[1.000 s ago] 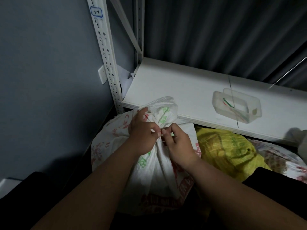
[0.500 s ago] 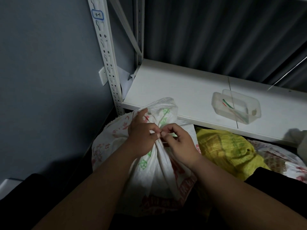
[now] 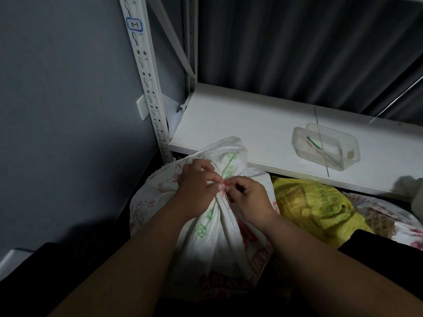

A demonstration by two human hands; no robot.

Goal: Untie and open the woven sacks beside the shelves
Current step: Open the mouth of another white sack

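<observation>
Grey walls and a dark pleated curtain (image 3: 286, 42) are closing in this corner, with a white metal shelf post (image 3: 146, 72) standing against the wall and a white shelf board (image 3: 240, 124) reaching out from it. I am looking down at a white woven sack (image 3: 219, 236) with red and green print, sitting on the floor just in front of the board's edge and below it. Its neck is gathered and tied, with the loose top bunching up above the tie. My left hand (image 3: 194, 191) is curling around the gathered neck, thumb and forefinger pinching at a small red tie (image 3: 226, 184). My right hand (image 3: 249, 197) is meeting it from the other side, fingertips pinching at the same spot. A yellow sack (image 3: 315, 209) is lying just to the right, under the board, and another printed sack (image 3: 384, 218) is lying beyond it. A clear plastic box (image 3: 325, 147) is sitting on the board.
</observation>
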